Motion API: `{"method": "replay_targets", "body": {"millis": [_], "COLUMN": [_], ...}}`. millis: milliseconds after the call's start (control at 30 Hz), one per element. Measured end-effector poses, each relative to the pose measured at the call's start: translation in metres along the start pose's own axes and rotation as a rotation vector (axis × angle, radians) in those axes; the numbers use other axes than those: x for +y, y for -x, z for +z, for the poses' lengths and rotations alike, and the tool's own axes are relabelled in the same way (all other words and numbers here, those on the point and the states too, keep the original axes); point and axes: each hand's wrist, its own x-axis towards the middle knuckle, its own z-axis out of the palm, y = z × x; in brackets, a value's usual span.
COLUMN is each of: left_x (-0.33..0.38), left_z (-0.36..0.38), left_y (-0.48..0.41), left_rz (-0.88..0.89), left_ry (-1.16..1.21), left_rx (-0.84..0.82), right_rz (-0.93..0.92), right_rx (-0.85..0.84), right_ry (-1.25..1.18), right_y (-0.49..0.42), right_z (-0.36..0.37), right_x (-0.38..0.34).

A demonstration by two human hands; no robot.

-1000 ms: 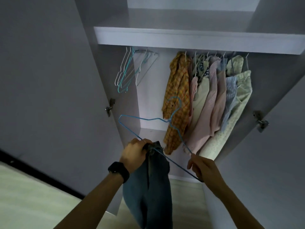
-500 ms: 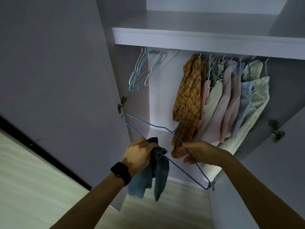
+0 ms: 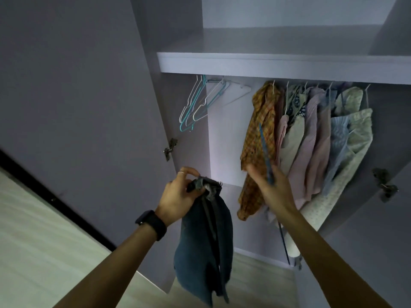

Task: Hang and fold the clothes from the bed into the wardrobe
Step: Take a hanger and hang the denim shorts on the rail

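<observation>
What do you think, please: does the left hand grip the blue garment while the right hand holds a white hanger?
Not quite: the head view shows the right hand holding a blue hanger, not white; the left hand does grip the blue garment.

Both forearms are bare, from wrist to the lower edge of the view. A black watch (image 3: pixel 153 224) with a wide dark strap circles the wrist of the left hand (image 3: pixel 178 196). A thin pale ring (image 3: pixel 181 172) sits on one of its fingers.

left grip (image 3: pixel 178 196) holds denim garment (image 3: pixel 200 252) by its top | right grip (image 3: pixel 270 190) holds blue hanger (image 3: pixel 264 147) | shirts (image 3: pixel 311 134) hang in wardrobe (image 3: pixel 266 65)
</observation>
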Motion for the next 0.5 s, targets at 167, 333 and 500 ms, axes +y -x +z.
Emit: {"method": "replay_targets", "body": {"millis": [167,333,500], "left_x": [0.022,0.013,0.001], "left_z": [-0.002,-0.020,-0.039], "left_y": [-0.010,-0.013,-0.012], "left_rz": [0.053,-0.028,-0.009], "left_ry": [0.053,0.026,-0.163], "left_rx": [0.026,0.095,0.201], "right_rz": [0.019,0.048,-0.123], "right_rx": [-0.382,-0.163,-0.037], "right_ry": [0.222,0.046,0.208], "right_y": [0.028,0.009,-0.016], "right_z": [0.045,0.042,0.001], "right_x": [0.008,0.015,0.017]}}
